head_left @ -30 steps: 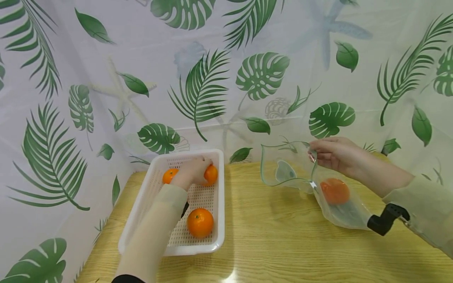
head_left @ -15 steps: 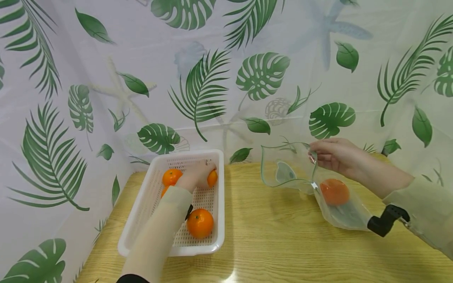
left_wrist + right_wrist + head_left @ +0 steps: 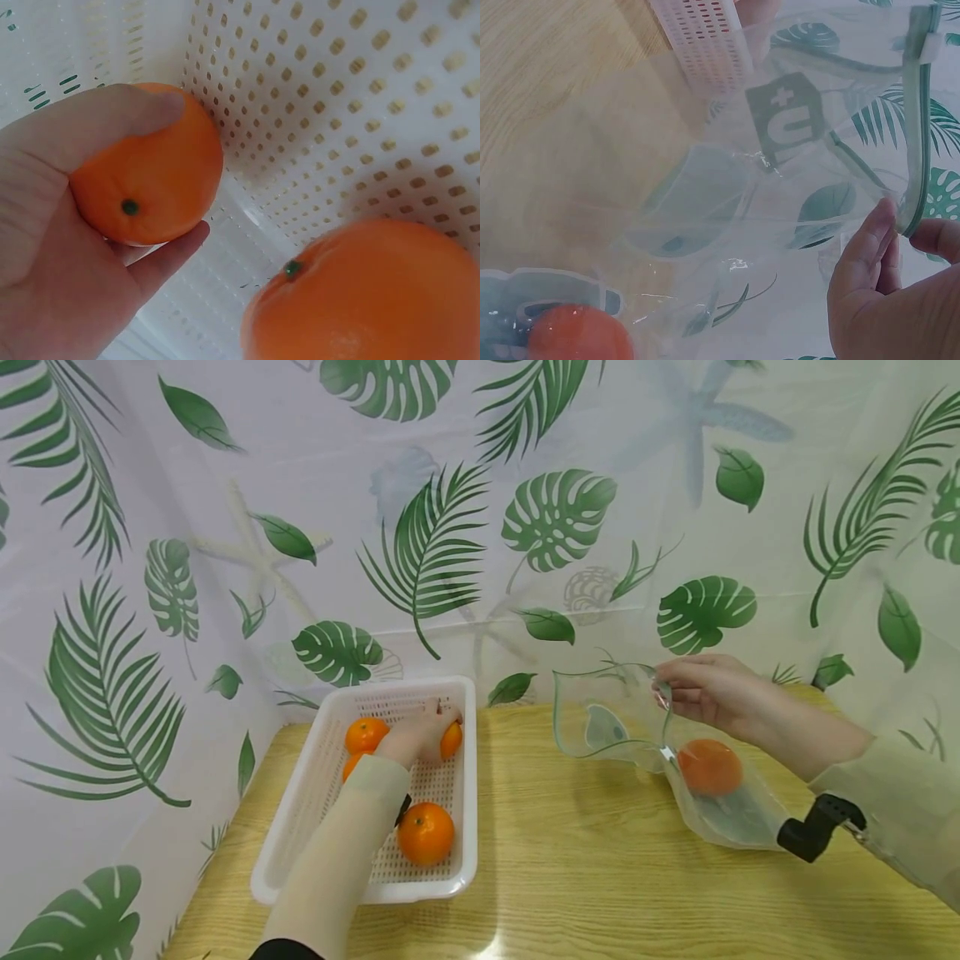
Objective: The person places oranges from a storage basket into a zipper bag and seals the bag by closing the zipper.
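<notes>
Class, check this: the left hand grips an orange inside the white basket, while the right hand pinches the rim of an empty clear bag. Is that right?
Not quite: the clear bag isn't empty; the head view shows one orange-red fruit in it. The rest stands: the left hand grips an orange inside the white basket, and the right hand pinches the bag's rim.

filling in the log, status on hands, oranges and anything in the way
Left hand grips orange inside white plastic basket. Right hand holds clear zip bag, mouth open; another orange inside. Basket wall stands between held orange and bag.
</notes>
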A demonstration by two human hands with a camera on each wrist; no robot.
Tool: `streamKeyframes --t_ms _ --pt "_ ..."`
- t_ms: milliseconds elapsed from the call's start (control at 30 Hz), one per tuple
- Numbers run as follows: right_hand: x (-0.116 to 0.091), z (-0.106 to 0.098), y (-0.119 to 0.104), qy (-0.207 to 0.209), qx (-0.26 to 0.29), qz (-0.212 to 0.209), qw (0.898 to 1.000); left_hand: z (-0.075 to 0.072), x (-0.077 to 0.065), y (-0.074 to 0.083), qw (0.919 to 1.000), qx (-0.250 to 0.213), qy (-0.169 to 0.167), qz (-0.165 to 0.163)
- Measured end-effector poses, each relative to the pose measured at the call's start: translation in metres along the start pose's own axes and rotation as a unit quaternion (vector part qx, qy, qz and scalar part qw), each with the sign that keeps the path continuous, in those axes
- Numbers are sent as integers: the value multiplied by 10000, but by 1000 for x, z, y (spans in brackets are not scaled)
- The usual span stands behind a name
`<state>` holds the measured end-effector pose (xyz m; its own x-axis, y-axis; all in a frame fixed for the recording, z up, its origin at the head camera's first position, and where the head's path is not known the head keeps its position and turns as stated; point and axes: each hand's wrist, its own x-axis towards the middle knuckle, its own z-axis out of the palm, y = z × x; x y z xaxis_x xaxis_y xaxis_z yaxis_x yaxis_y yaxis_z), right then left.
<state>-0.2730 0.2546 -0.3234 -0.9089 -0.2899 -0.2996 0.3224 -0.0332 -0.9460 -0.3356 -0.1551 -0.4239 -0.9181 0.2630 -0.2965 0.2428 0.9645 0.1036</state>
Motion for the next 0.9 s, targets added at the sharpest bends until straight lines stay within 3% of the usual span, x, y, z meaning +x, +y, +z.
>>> streamKeyframes --t_ms 900 --pt "0 -1 2 -17 -114 1 9999 4 2 0 9997 190 118 24"
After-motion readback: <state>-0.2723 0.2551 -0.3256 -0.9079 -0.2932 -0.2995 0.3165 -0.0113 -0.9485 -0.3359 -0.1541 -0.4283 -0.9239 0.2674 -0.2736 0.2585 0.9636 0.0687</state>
